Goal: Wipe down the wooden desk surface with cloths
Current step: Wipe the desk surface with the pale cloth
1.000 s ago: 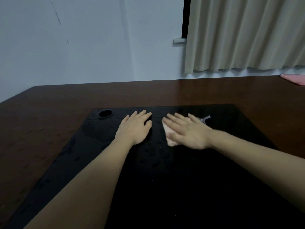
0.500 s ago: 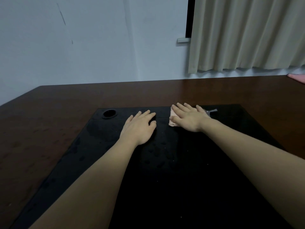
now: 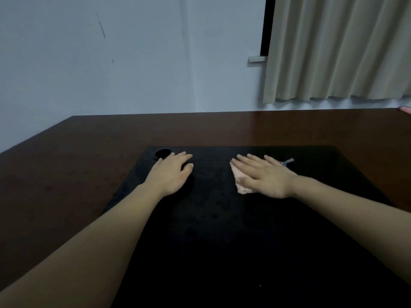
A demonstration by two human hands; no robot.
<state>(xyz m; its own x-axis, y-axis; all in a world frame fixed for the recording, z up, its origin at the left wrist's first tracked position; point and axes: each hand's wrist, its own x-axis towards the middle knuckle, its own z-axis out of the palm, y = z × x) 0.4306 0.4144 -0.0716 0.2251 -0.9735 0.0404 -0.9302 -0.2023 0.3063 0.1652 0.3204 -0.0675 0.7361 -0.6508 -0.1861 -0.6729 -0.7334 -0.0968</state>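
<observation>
Bare black mat (image 3: 222, 230) between both forearms

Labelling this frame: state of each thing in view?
left hand: flat on black panel, holds nothing
right hand: flat, pressing pink cloth
pink cloth: spread on black panel, mostly covered
curtain: drawn
wooden desk: bare

Right hand (image 3: 265, 176) lies flat, fingers straight, pressing a pink cloth (image 3: 241, 184) onto the black mat (image 3: 222, 241); the cloth peeks out past thumb and fingertips, a grey tag (image 3: 287, 162) poking out behind the hand. Left hand (image 3: 170, 173) rests palm down well to the cloth's left, fingertips beside a round hole (image 3: 163, 152). Wooden desk (image 3: 66, 174) surrounds the mat; beige curtain (image 3: 338, 47) hangs beyond.
</observation>
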